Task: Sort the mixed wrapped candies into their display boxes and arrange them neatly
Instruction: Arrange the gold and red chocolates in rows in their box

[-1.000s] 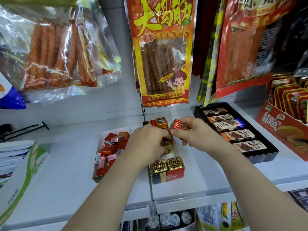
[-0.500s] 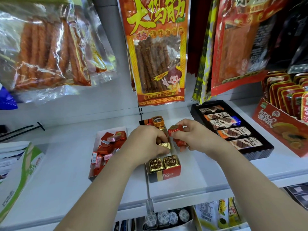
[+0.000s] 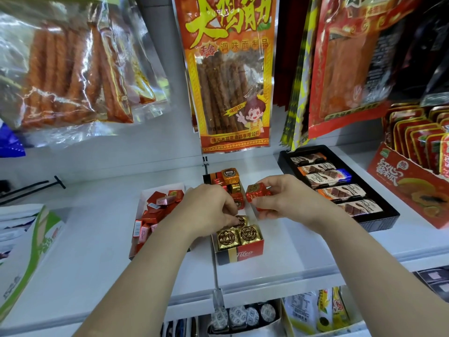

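On the white shelf [image 3: 291, 244] a narrow red display box [image 3: 239, 252] lies with its long axis running straight away from the person, its printed short end facing them. Just behind that front wall two front gold candies [image 3: 239, 237], square and foil-wrapped with round dark stamps on top, sit side by side. The left hand [image 3: 209, 210] reaches in from the left, its fingers curled down and pinching a gold candy [image 3: 240, 221] in the next row; the hand hides the box's left wall there. The right hand [image 3: 284, 199] is just beside the box on the right, thumb and fingers clamped on a red candy [image 3: 255, 192], shiny and cube-like, held above the shelf. At the box's far end an orange candy [image 3: 230, 172] stands on top of others. Left of the box a white tray [image 3: 141, 203] holds loose red and pink sweets [image 3: 158, 210]; to the right a black tray [image 3: 376, 222] holds chocolate bars [image 3: 325, 177] laid crosswise. Farther back a glossy orange snack bag [image 3: 230, 93] hangs above the box.
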